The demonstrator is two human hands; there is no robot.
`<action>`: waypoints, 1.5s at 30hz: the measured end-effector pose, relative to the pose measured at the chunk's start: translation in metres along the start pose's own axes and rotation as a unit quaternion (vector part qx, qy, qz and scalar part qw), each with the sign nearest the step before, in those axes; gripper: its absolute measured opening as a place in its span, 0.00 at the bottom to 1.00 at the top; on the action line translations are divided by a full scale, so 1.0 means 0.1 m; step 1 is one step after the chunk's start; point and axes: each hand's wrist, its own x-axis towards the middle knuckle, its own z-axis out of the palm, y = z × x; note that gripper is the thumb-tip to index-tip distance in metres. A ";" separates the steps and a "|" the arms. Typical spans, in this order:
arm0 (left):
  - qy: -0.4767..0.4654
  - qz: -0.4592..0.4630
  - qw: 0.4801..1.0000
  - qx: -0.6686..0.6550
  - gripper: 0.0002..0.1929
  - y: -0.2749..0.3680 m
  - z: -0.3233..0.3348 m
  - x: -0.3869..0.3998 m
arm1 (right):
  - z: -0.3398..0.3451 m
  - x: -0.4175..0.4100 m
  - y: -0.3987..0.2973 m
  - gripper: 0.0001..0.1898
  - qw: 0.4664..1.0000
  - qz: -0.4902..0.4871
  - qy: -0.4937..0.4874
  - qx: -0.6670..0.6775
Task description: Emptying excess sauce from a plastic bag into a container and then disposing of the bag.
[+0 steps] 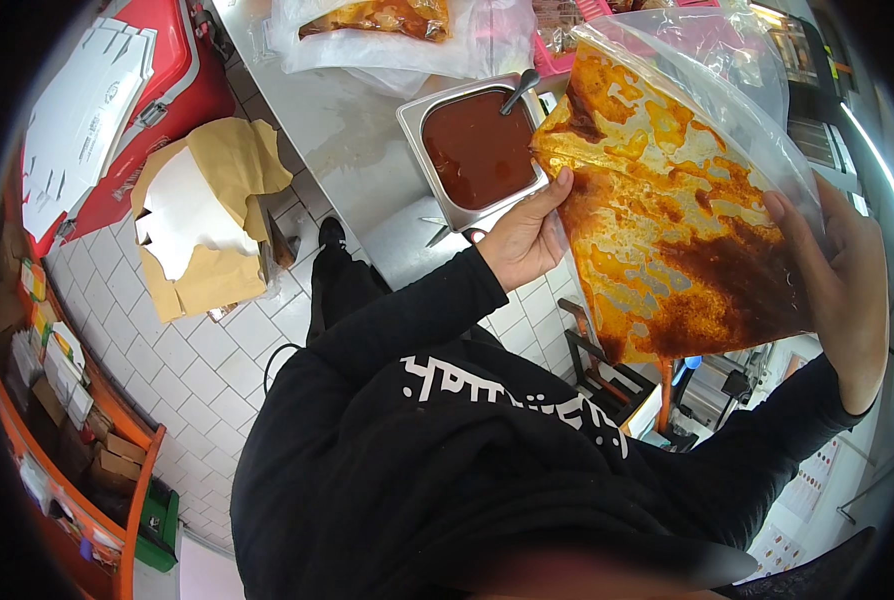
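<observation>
A clear plastic bag [664, 225], smeared inside with orange and dark brown sauce, is held up in front of my body. My left hand [526, 240] pinches its left edge with the thumb on the front. On the opposite side my right hand [841, 262] grips the bag, thumb on the front and fingers mostly behind; the upper part of the bag is unsmeared. Just left of the bag, a rectangular steel pan [477, 150] of red-brown sauce rests on the steel table, with a dark-handled utensil [520, 91] standing in it. Scissors [439, 231] lie beside the pan, partly hidden by my left hand.
Another sauce-smeared bag [376, 20] lies on white plastic at the table's far end. Pink baskets [556, 60] stand behind the pan. Left of the steel table [304, 105] are a red cooler [199, 90] with white flat cartons and a brown paper bag [214, 292].
</observation>
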 end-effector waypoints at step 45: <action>0.114 0.378 0.286 0.873 0.11 0.44 2.87 -1.23 | 2.12 0.64 0.28 0.10 0.775 -0.129 0.004 0.619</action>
